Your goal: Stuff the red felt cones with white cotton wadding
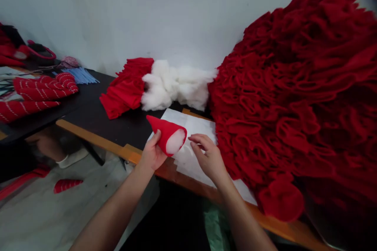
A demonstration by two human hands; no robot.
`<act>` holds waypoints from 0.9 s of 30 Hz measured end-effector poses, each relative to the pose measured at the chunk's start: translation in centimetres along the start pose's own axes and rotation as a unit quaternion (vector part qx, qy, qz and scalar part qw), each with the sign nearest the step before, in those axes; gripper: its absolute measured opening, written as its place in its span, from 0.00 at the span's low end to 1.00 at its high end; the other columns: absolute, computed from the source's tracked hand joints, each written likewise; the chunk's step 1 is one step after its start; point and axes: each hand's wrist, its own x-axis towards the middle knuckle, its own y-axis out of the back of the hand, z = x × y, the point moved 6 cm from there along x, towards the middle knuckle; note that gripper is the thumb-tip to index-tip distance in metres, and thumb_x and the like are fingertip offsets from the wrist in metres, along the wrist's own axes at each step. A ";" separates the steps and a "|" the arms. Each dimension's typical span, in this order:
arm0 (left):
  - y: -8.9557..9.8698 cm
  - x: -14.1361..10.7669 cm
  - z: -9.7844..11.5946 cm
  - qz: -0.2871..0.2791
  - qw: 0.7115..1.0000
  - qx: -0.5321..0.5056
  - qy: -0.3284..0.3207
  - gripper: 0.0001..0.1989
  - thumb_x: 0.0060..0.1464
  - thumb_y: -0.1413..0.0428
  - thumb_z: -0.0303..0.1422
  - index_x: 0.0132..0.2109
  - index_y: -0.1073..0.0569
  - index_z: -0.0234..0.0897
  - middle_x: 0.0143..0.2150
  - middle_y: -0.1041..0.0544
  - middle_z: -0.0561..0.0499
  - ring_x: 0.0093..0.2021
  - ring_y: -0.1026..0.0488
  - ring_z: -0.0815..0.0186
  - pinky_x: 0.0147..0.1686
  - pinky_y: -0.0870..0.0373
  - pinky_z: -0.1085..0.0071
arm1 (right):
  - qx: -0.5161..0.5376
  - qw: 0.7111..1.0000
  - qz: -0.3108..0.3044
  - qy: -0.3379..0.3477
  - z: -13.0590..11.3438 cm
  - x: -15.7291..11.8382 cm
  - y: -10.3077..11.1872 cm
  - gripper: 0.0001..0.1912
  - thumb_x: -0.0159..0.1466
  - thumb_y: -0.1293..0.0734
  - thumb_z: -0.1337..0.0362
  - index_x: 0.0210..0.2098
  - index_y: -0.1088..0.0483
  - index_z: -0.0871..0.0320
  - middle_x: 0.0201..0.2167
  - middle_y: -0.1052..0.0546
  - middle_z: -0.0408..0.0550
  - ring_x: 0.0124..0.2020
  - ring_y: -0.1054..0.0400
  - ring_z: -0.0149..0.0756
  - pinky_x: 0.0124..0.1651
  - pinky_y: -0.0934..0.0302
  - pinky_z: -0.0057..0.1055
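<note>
Far left, on a black-topped table [88, 104]: stuffed red tubes with white stripes [44, 88], and beside them a bundle of pale blue strips [81, 75]. Below, on the pale floor, lies a short red-and-white striped piece [67, 185]. Further along the tabletop, against the white wall [147, 15], sit a stack of pleated red fabric [125, 88] and a fluffy mass of white fibre stuffing [176, 86].

Left hand [152, 153] closed around a red felt cone [161, 131], holding it above a layer of white paper sheets [191, 153]. Cone tip points left and slightly up; long axis near horizontal. Open end faces right, with white stuffing [176, 142] filling the mouth. Right hand [207, 157] empty, fingers [200, 140] loosely curved, just beside the open end.

Far right, a large heap of red ruffled fabric [294, 86] walls off that side and touches the paper; a rounded red stuffed piece [281, 200] sits at its lower edge. An orange wooden table edge [167, 168] runs beneath both wrists. Open dark tabletop lies left of the paper, behind the cone.
</note>
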 end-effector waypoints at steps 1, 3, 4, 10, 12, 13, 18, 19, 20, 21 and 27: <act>-0.5 0.7 0.9 0.001 1.000 -0.004 -0.009 0.10 0.54 0.46 0.30 0.43 0.26 0.36 0.37 0.20 0.49 0.40 0.24 0.62 0.53 0.34 0.60 | -0.046 0.998 -0.045 -0.004 0.5 1.3 -1.0 0.10 0.61 0.39 0.65 0.40 0.28 0.55 0.41 0.27 0.51 0.41 0.31 0.37 0.42 0.35 0.34; -1.6 2.0 2.5 0.000 1.000 -0.013 -0.027 0.11 0.55 0.47 0.33 0.44 0.26 0.37 0.37 0.21 0.49 0.41 0.24 0.61 0.53 0.34 0.58 | -0.145 0.985 -0.095 -0.011 1.5 4.1 -2.6 0.12 0.60 0.38 0.68 0.42 0.28 0.58 0.41 0.27 0.54 0.40 0.31 0.40 0.44 0.36 0.37; -2.1 2.7 3.3 0.001 0.999 -0.020 -0.035 0.11 0.55 0.48 0.34 0.43 0.26 0.37 0.38 0.21 0.48 0.41 0.25 0.60 0.53 0.35 0.57 | -0.181 0.979 -0.098 -0.010 1.9 5.7 -3.2 0.13 0.59 0.38 0.70 0.43 0.28 0.60 0.42 0.27 0.56 0.42 0.31 0.42 0.46 0.37 0.38; -2.7 6.6 5.9 0.001 0.997 -0.066 -0.051 0.13 0.56 0.49 0.39 0.43 0.26 0.38 0.39 0.21 0.48 0.43 0.25 0.58 0.53 0.36 0.54 | -0.180 0.980 -0.075 0.034 2.7 14.3 -7.4 0.22 0.58 0.37 0.72 0.52 0.34 0.55 0.49 0.31 0.53 0.43 0.32 0.37 0.47 0.37 0.32; -2.4 7.4 6.1 -0.005 0.996 -0.081 -0.048 0.13 0.56 0.50 0.39 0.44 0.26 0.39 0.40 0.21 0.47 0.43 0.25 0.58 0.53 0.36 0.55 | -0.160 0.985 -0.056 0.032 3.2 16.8 -9.3 0.26 0.58 0.37 0.72 0.55 0.38 0.54 0.50 0.33 0.53 0.41 0.32 0.35 0.47 0.37 0.32; -2.2 7.6 6.1 -0.013 0.995 -0.089 -0.044 0.13 0.56 0.50 0.39 0.44 0.26 0.39 0.40 0.21 0.48 0.43 0.25 0.59 0.53 0.36 0.55 | -0.148 0.988 -0.045 0.027 3.6 17.9 -10.2 0.27 0.58 0.38 0.72 0.57 0.40 0.55 0.50 0.34 0.54 0.40 0.32 0.35 0.47 0.38 0.33; -1.6 7.8 6.1 -0.039 0.992 -0.116 -0.029 0.15 0.57 0.52 0.41 0.40 0.25 0.39 0.39 0.21 0.47 0.42 0.25 0.59 0.55 0.37 0.56 | -0.070 0.997 -0.012 -0.005 5.3 21.4 -13.7 0.23 0.55 0.38 0.73 0.50 0.33 0.59 0.44 0.30 0.54 0.39 0.33 0.37 0.47 0.39 0.35; -1.5 7.8 6.0 -0.044 0.992 -0.117 -0.023 0.15 0.57 0.52 0.41 0.40 0.25 0.38 0.40 0.21 0.47 0.43 0.25 0.59 0.55 0.38 0.56 | -0.051 0.999 -0.009 -0.010 5.5 21.7 -14.1 0.18 0.55 0.39 0.73 0.44 0.29 0.59 0.40 0.28 0.52 0.38 0.33 0.38 0.47 0.40 0.35; -1.5 7.8 6.0 -0.047 0.992 -0.116 -0.018 0.16 0.57 0.52 0.42 0.41 0.25 0.38 0.40 0.21 0.47 0.44 0.25 0.59 0.55 0.38 0.56 | -0.031 0.999 -0.006 -0.016 5.8 21.8 -14.2 0.14 0.55 0.40 0.73 0.38 0.28 0.59 0.36 0.27 0.50 0.38 0.34 0.38 0.47 0.40 0.35; -1.4 7.8 5.9 -0.048 0.992 -0.114 -0.016 0.16 0.57 0.52 0.42 0.42 0.25 0.38 0.40 0.21 0.46 0.44 0.26 0.59 0.55 0.38 0.56 | -0.010 1.000 -0.002 -0.023 6.0 21.8 -14.2 0.11 0.55 0.40 0.72 0.33 0.27 0.59 0.32 0.27 0.49 0.37 0.34 0.38 0.47 0.41 0.35; -1.2 7.7 5.6 -0.038 0.995 -0.092 -0.018 0.19 0.55 0.49 0.41 0.50 0.29 0.35 0.49 0.25 0.42 0.56 0.33 0.56 0.57 0.39 0.57 | 0.145 0.985 0.000 -0.090 6.4 19.7 -11.9 0.04 0.51 0.36 0.63 0.26 0.30 0.57 0.22 0.29 0.42 0.27 0.35 0.34 0.34 0.39 0.31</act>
